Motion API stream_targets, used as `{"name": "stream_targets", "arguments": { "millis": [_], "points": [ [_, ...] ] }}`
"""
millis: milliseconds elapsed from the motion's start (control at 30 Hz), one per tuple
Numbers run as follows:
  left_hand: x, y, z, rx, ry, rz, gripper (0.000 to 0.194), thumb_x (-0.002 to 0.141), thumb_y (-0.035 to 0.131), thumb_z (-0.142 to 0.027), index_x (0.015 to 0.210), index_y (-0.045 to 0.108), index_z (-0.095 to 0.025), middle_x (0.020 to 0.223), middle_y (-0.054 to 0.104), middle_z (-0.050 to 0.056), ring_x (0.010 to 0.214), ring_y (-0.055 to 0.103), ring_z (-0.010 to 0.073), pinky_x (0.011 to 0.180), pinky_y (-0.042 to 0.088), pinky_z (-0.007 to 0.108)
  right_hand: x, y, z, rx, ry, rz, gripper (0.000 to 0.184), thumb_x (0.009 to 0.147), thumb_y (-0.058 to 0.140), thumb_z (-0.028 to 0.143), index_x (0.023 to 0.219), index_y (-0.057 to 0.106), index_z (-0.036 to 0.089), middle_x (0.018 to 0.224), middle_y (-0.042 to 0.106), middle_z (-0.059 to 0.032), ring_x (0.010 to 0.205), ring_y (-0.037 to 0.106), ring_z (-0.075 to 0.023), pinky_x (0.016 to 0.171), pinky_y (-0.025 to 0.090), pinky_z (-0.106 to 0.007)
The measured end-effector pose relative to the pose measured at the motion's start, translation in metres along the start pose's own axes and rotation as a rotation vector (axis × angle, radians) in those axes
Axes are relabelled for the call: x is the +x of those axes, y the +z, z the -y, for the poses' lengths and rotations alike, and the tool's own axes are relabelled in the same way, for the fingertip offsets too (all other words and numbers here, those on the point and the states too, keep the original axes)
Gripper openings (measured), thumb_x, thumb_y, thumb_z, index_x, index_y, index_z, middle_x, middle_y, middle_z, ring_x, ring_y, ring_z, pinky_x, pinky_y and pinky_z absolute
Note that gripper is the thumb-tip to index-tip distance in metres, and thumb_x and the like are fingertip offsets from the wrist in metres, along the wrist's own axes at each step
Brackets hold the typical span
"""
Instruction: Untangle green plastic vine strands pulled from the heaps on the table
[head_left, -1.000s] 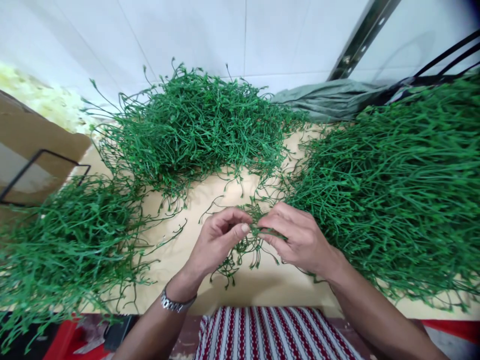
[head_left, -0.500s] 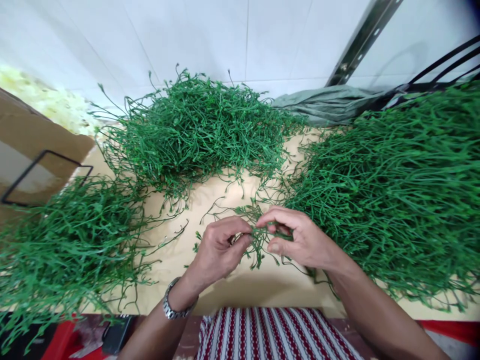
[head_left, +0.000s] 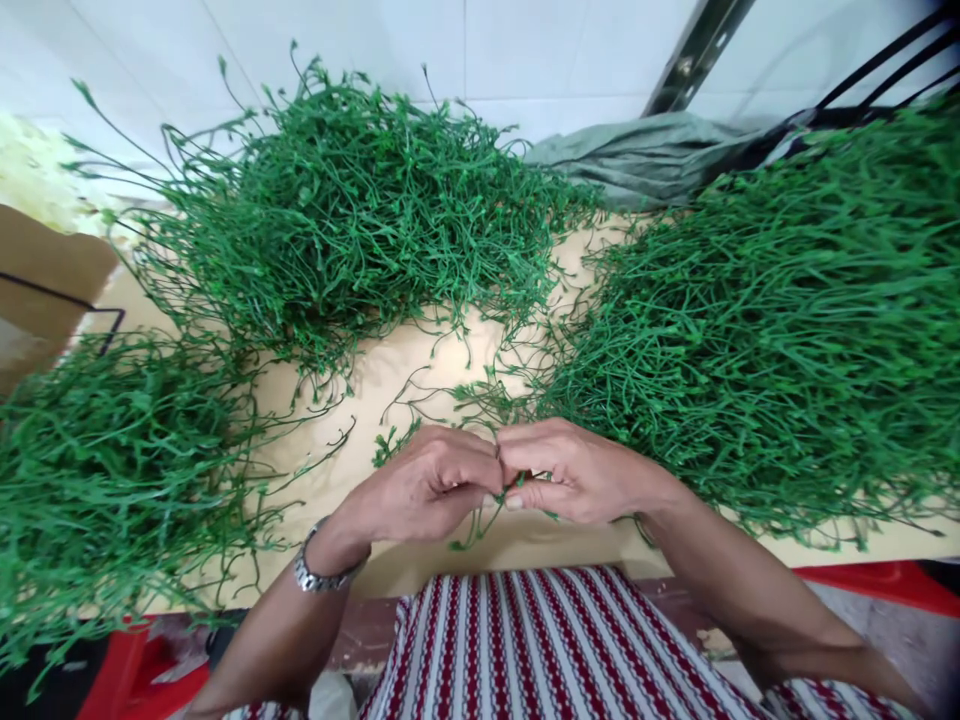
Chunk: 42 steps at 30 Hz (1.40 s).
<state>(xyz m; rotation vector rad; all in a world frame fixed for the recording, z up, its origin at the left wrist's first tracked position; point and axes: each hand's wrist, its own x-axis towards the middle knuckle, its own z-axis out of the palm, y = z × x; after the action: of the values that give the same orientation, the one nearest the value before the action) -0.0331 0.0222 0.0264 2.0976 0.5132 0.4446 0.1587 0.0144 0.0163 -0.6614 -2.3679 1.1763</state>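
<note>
Green stems (head_left: 480, 528), a small bunch, are sitting pinched where both hands are meeting, a few ends hanging just below the thumbs. Left hand (head_left: 420, 485) is holding narrow, thumb and forefinger closing on the bunch; it is now showing more of its back than half a second ago. Right hand (head_left: 577, 470) was standing apart with fingers loosely spread; now it is bending in, forefinger and thumb drawn narrow round the same stems, its fingertips touching those of the left. Exact grip is partly hidden by the knuckles. Judging by this, the handling is shifting from one hand steadying the bunch to both working at a single spot.

Fewer loose ends are showing between the hands than before. A leafy tip (head_left: 394, 443) is poking out beyond the left hand's knuckles, as it was in the previous view.

Farther out: loose sprigs (head_left: 487, 395) are lying on the counter (head_left: 375, 370) just beyond the fingertips. A large pile (head_left: 765, 330) is spreading to the right of the right hand, another heap (head_left: 375, 210) is standing beyond the left hand, and a third mound (head_left: 127, 450) is lying well to its left. Striped cloth (head_left: 525, 640) is showing below both hands, nearest the body.
</note>
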Motion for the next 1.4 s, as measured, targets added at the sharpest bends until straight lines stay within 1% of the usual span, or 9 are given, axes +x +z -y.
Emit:
{"name": "stream_targets", "arguments": {
  "millis": [167, 233, 367, 500, 633, 800, 967, 1200, 1400],
  "points": [
    [0.003, -0.007, 0.0, -0.036, 0.065, 0.24, 0.024, 0.068, 0.041, 0.001, 0.052, 0.047, -0.016, 0.051, 0.047, 0.0, 0.053, 0.044, 0.012, 0.055, 0.032, 0.026, -0.007, -0.003, 0.001, 0.093, -0.086, 0.162, 0.017, 0.082, 0.045, 0.013, 0.066, 0.049, 0.016, 0.065, 0.041, 0.0015, 0.062, 0.039, -0.0106, 0.056, 0.029, -0.023],
    [0.002, -0.008, 0.003, -0.154, 0.044, 0.229, 0.025, 0.07, 0.041, 0.001, 0.053, 0.048, -0.016, 0.052, 0.048, 0.0, 0.054, 0.045, 0.0114, 0.055, 0.034, 0.025, -0.011, -0.008, 0.001, 0.137, -0.098, 0.176, 0.016, 0.082, 0.044, 0.013, 0.067, 0.05, 0.016, 0.064, 0.042, 0.0013, 0.061, 0.04, -0.0106, 0.055, 0.029, -0.023],
    [0.003, -0.004, 0.008, -0.355, -0.097, -0.136, 0.012, 0.075, 0.052, -0.008, 0.068, 0.059, -0.015, 0.067, 0.055, 0.003, 0.06, 0.05, 0.0112, 0.056, 0.039, 0.024, -0.014, -0.013, -0.001, 0.213, 0.059, -0.133, 0.015, 0.088, 0.042, 0.02, 0.077, 0.05, 0.016, 0.075, 0.049, -0.002, 0.067, 0.046, -0.0113, 0.06, 0.036, -0.024],
    [0.007, 0.007, 0.009, -0.411, -0.21, -0.457, 0.003, 0.072, 0.059, -0.012, 0.072, 0.06, -0.015, 0.069, 0.053, 0.001, 0.061, 0.047, 0.0098, 0.055, 0.038, 0.022, -0.007, 0.006, -0.005, 0.281, 0.272, -0.422, 0.018, 0.092, 0.038, 0.03, 0.082, 0.048, 0.018, 0.066, 0.043, 0.0028, 0.054, 0.038, -0.0083, 0.05, 0.031, -0.021],
    [0.008, 0.02, 0.006, -0.385, -0.334, -0.627, 0.006, 0.071, 0.058, -0.011, 0.071, 0.053, -0.015, 0.063, 0.049, -0.002, 0.057, 0.042, 0.0083, 0.051, 0.035, 0.02, 0.0, 0.029, -0.005, 0.251, 0.316, -0.511, 0.016, 0.091, 0.041, 0.032, 0.093, 0.051, 0.02, 0.065, 0.042, 0.0037, 0.055, 0.038, -0.0092, 0.05, 0.031, -0.021],
    [0.01, 0.032, 0.005, -0.201, -0.337, -0.751, 0.006, 0.076, 0.054, -0.011, 0.074, 0.051, -0.016, 0.064, 0.049, -0.003, 0.057, 0.042, 0.0077, 0.052, 0.035, 0.019, 0.001, 0.036, -0.004, 0.148, 0.27, -0.587, 0.012, 0.087, 0.05, 0.028, 0.094, 0.052, 0.019, 0.073, 0.052, 0.0017, 0.064, 0.047, -0.0102, 0.058, 0.037, -0.021],
    [0.006, 0.027, 0.003, 0.089, -0.211, -0.564, 0.014, 0.079, 0.046, -0.006, 0.079, 0.057, -0.014, 0.069, 0.052, 0.001, 0.065, 0.048, 0.0105, 0.059, 0.036, 0.022, -0.002, 0.027, -0.004, -0.074, 0.183, -0.559, 0.008, 0.086, 0.048, 0.02, 0.08, 0.052, 0.016, 0.069, 0.05, 0.0005, 0.063, 0.046, -0.0106, 0.059, 0.036, -0.023],
    [-0.002, 0.008, -0.015, 0.476, -0.062, 0.102, 0.023, 0.065, 0.04, 0.0, 0.058, 0.054, -0.016, 0.057, 0.046, -0.001, 0.055, 0.039, 0.0113, 0.053, 0.028, 0.027, -0.014, 0.002, 0.012, -0.347, 0.072, 0.116, 0.015, 0.067, 0.043, 0.004, 0.065, 0.051, 0.017, 0.063, 0.048, 0.0007, 0.056, 0.038, -0.0105, 0.051, 0.025, -0.025],
    [-0.002, 0.01, -0.024, 0.494, -0.052, 0.322, 0.016, 0.068, 0.045, -0.006, 0.061, 0.055, -0.017, 0.068, 0.059, 0.0, 0.066, 0.05, 0.0137, 0.065, 0.037, 0.027, -0.009, -0.004, 0.031, -0.469, 0.119, 0.421, 0.019, 0.065, 0.047, 0.001, 0.069, 0.058, 0.016, 0.064, 0.057, -0.0014, 0.053, 0.041, -0.0114, 0.048, 0.021, -0.026]
  ]
}}
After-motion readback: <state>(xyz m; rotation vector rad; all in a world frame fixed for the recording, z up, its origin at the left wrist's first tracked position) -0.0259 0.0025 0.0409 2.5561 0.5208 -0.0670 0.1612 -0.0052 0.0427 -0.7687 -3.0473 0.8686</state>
